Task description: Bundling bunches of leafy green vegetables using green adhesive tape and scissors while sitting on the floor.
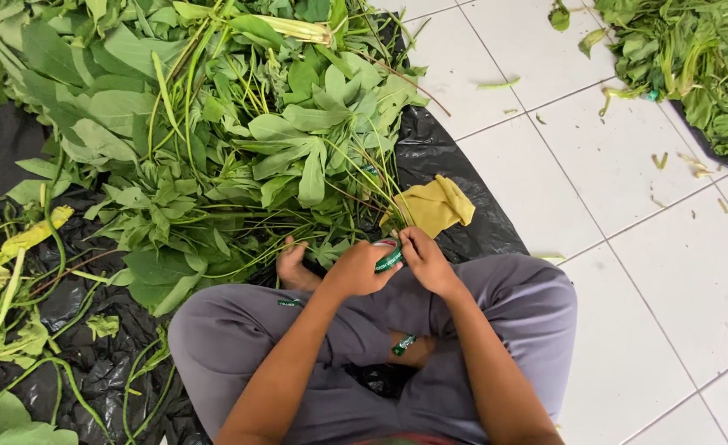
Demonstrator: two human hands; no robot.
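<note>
I sit cross-legged in grey trousers on the floor. My left hand (356, 268) and my right hand (426, 259) meet in front of my knees, both pinching a narrow green tape strip (389, 259). The strip sits at the stem ends of a bunch of leafy green stalks (298, 165) that fans away from me. A second bit of green tape (403, 344) lies on my lap near my foot. A yellow cloth (434, 206) lies just beyond my right hand.
A big heap of leafy greens (133, 99) lies on black plastic sheeting (446, 156) to the left and ahead. Another pile of greens (685, 58) lies at the top right. White floor tiles (627, 206) with scattered leaf scraps stretch to the right.
</note>
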